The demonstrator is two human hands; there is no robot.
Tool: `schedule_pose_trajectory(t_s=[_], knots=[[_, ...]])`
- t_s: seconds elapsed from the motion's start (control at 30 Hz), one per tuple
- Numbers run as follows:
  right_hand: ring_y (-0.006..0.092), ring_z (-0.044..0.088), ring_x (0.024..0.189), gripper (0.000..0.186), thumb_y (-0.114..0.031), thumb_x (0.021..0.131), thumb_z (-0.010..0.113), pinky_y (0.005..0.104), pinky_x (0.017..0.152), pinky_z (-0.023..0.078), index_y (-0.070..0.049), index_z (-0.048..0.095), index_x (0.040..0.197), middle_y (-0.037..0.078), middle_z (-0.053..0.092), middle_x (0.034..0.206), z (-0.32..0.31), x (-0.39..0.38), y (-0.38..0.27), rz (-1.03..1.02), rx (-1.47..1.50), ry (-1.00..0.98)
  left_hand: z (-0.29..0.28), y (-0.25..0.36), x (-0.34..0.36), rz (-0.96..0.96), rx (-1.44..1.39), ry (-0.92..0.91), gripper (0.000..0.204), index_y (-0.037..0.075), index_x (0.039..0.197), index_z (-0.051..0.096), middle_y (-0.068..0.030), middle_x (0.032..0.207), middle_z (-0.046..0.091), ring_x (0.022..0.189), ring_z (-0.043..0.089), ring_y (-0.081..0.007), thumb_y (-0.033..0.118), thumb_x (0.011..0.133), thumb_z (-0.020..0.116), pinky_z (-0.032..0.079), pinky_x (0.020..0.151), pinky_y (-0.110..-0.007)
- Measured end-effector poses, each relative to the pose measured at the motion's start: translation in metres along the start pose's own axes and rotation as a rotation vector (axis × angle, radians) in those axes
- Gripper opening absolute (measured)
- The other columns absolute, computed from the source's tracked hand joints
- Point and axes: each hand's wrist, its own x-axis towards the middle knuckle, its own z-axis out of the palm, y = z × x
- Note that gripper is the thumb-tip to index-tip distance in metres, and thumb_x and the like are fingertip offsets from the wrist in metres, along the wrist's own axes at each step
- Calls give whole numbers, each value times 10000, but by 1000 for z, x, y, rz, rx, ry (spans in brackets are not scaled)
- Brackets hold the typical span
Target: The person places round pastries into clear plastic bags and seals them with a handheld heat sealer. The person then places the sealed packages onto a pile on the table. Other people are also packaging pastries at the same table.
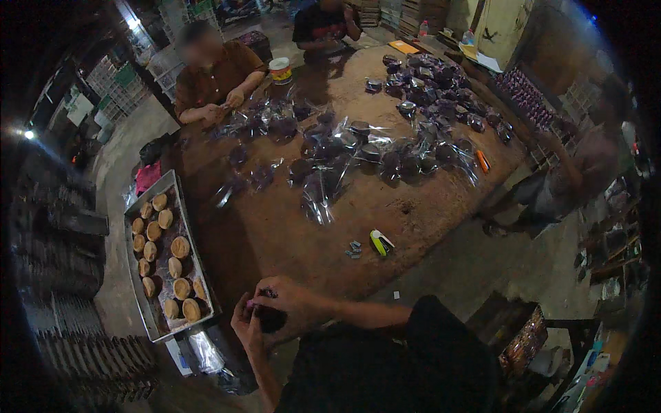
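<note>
1. Far left first, to dark racks (89, 354), swallowed by shade, hard to make out.
2. Now over to a metal tray (160, 275) beside the table (289, 237), loaded with round light-brown pieces (180, 246).
3. Up to a co-worker (219, 72) in brown, busy with something too small to tell.
4. Down to the left hand (246, 322), fingers closed on a dark round item (272, 319), held by the table's near edge, half covered, with a purple bit showing.
5. Straight on to the right hand (288, 301), gripping that same item from above, with some fingertips out of sight.
6. Across to clear-wrapped dark packets (365, 155), lost under glare and overlap; can't count them.
7. Just nearer, to loose staples (353, 249), then a green-and-white stapler (381, 242).
8. On to an orange tool (483, 161), kind unclear.
9. Finally, far right, to another person (578, 162), blurred and dim.
</note>
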Motion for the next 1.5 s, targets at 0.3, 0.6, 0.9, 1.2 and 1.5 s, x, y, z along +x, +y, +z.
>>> schedule_pose_trajectory(t_s=[0.3, 0.6, 0.9, 1.2, 1.5], knots=[[318, 655, 977, 271, -295, 963, 724, 412, 862, 520, -26, 755, 979, 139, 640, 1029, -17, -20, -11, 61, 87, 230, 33, 22, -7, -21, -44, -72, 359, -43, 1284, 645, -107, 1117, 716, 1044, 676, -167, 67, 951, 721, 530, 955, -308], [259, 662, 888, 230, -263, 968, 729, 396, 810, 525, -35, 736, 998, 106, 682, 941, 11, -3, -6, 64, 67, 207, 19, 32, 1, 54, 32, -29, 292, -18, 1181, 693, -63, 1018, 725, 948, 654, -120, 40, 894, 694, 522, 859, -282], [73, 591, 797, 245, -281, 934, 797, 277, 709, 493, -67, 680, 963, -12, 648, 865, 12, 19, -15, 421, 327, 9, -19, 45, 27, -45, 12, -150, 175, -13, 1047, 736, -47, 942, 741, 907, 674, -118, 88, 905, 749, 534, 833, -288], [80, 609, 817, 250, -241, 905, 808, 280, 742, 511, -36, 696, 994, -2, 677, 890, 13, 24, 2, 448, 332, -30, -26, 47, 35, -112, -73, -153, 191, -13, 1028, 751, -49, 930, 757, 899, 691, -130, 125, 900, 782, 540, 832, -287], [88, 576, 755, 165, -175, 955, 725, 294, 713, 508, -26, 686, 1014, 8, 651, 871, -3, 19, -6, 233, 298, 315, 9, 55, 26, -10, 303, -109, 216, -41, 999, 730, -123, 848, 745, 811, 693, -137, 130, 879, 787, 554, 773, -313]])
